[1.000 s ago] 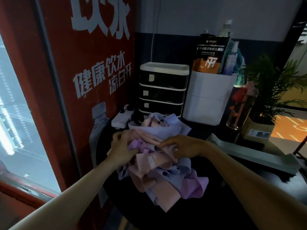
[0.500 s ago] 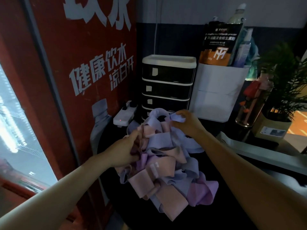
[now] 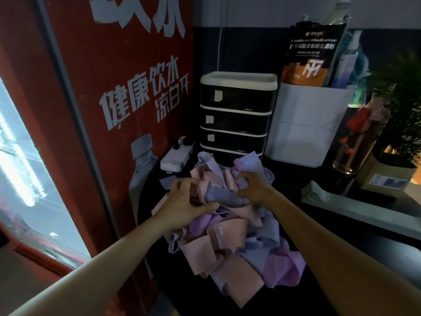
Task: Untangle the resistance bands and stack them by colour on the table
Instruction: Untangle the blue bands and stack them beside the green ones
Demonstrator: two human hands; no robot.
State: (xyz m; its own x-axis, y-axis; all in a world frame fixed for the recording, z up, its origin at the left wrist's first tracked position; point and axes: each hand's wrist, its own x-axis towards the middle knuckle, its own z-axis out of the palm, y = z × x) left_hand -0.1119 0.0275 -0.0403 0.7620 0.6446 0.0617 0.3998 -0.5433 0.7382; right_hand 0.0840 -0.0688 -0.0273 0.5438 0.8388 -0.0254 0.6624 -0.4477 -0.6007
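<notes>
Hands (curled) in bands

Both bare forearms reach in from seven and five o'clock toward the centre, the left hand with fingers curled and thumb pointing to three o'clock, the right hand clenched beside it.

My left hand's fingertips vanish inside the tangled heap of pink, lilac and blue-grey fabric resistance bands; the green leafy potted plant runs off frame.
</notes>
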